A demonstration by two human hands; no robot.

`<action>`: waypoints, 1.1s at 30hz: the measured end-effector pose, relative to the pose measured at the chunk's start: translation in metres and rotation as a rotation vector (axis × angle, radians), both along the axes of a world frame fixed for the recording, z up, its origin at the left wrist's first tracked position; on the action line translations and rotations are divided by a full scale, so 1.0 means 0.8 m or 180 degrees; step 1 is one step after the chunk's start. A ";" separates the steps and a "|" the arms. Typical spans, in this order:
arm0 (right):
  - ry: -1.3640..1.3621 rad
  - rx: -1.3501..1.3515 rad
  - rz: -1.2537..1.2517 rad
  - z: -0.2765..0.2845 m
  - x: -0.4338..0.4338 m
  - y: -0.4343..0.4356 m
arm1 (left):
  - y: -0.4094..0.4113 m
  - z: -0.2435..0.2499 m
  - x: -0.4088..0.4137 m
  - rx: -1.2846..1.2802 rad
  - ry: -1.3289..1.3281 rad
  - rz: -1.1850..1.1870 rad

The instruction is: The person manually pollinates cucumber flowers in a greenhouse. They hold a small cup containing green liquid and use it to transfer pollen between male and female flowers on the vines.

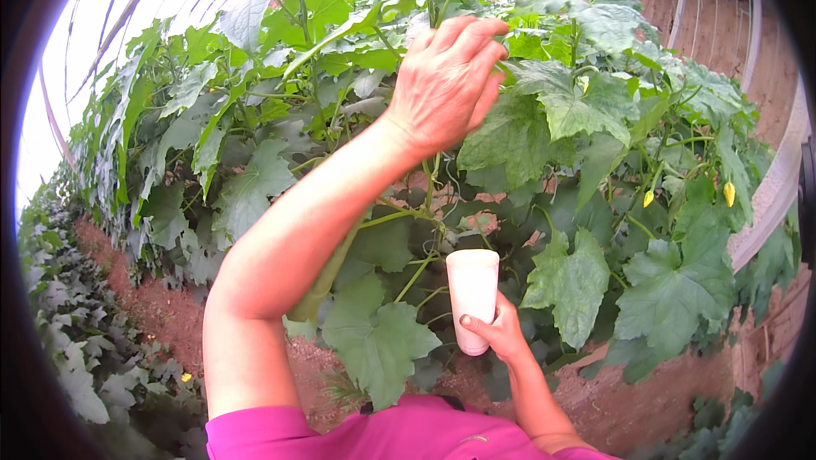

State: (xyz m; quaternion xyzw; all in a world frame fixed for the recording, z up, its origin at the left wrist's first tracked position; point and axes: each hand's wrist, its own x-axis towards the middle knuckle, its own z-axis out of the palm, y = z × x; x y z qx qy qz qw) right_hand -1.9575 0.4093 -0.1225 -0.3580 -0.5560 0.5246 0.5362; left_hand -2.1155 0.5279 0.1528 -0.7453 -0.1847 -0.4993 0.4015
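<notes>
My left hand (449, 80) is raised among the upper leaves, seen from its back. Its fingers are bent, and the fingertips and anything between them are hidden. A vine stem (432, 189) shows beneath that wrist. Lower down, my right hand (500, 332) is closed around a white plastic cup (473, 297), its thumb across the near side. The cup stands nearly upright; its contents cannot be made out. Beside the cup hangs a broad green leaf (376, 332), and another large leaf (570, 281) is to its right.
Dense climbing plants surround both arms, with yellow flower buds (728, 193) at the right. A long green fruit (325, 275) hangs partly behind my left forearm. Bare soil (146, 313) runs between rows at the left. Curved greenhouse ribs (131, 7) and a pale post (774, 186) border the plants.
</notes>
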 end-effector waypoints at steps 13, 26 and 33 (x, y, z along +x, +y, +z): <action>-0.0032 -0.0238 0.0103 0.009 0.005 0.002 | 0.071 0.035 0.061 -0.1658 -0.0368 -0.0166; -0.0046 -0.0337 0.0200 0.022 -0.010 0.012 | 0.065 0.058 0.018 -0.1583 -0.0724 -0.1699; -0.0116 -0.0387 0.0128 0.012 -0.024 0.023 | 0.113 0.047 -0.052 -0.2067 -0.1810 -0.0187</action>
